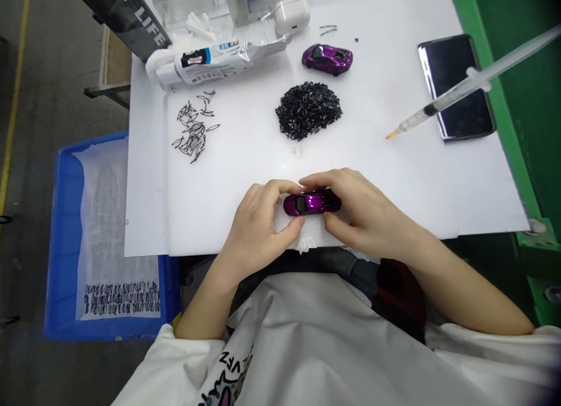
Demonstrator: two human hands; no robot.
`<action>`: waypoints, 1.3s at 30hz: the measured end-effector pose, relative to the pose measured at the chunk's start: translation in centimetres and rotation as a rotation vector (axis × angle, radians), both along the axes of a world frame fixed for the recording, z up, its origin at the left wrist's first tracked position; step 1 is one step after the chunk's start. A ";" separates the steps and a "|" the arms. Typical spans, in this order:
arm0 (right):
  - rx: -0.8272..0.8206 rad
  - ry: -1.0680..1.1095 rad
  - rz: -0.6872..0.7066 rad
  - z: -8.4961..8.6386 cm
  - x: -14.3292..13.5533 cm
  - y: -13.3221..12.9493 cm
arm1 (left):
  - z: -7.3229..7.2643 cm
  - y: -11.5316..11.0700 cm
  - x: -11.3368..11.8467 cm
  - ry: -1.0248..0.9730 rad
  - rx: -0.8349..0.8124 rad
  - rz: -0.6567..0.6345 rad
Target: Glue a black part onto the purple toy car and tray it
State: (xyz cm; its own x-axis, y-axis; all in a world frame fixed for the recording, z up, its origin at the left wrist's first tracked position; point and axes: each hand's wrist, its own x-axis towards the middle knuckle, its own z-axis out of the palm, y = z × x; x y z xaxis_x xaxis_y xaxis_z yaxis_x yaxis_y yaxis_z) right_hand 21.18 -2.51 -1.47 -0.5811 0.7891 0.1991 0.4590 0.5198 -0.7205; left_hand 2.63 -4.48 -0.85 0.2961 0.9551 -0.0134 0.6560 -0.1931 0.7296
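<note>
At the near edge of the white table [394, 160] we pinch a small purple toy car [312, 203] between our left hand [258, 225] and right hand [363, 210], both closed on it. Light, rigid and glossy, probably slippery; best gripped by its sides.

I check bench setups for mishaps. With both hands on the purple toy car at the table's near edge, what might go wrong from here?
1. The purple toy car, pinched between the left hand and right hand, sits near the table's front edge; a slipped grip may drop it into the lap.
2. The syringe lies across the phone; a nudge could smear it.
3. A sleeve could scatter the black parts pile.
</note>
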 end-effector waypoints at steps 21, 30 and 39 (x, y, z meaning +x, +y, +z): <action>-0.011 -0.035 -0.022 0.0 -0.2 -0.1 | -0.2 -0.1 1.4 -0.016 0.007 0.134; -0.046 -0.019 0.010 0.3 -0.4 0.3 | -0.3 0.0 1.2 0.009 0.036 0.102; -0.041 -0.073 -0.025 0.8 -0.5 -0.3 | -0.4 -0.3 1.0 0.051 0.079 0.092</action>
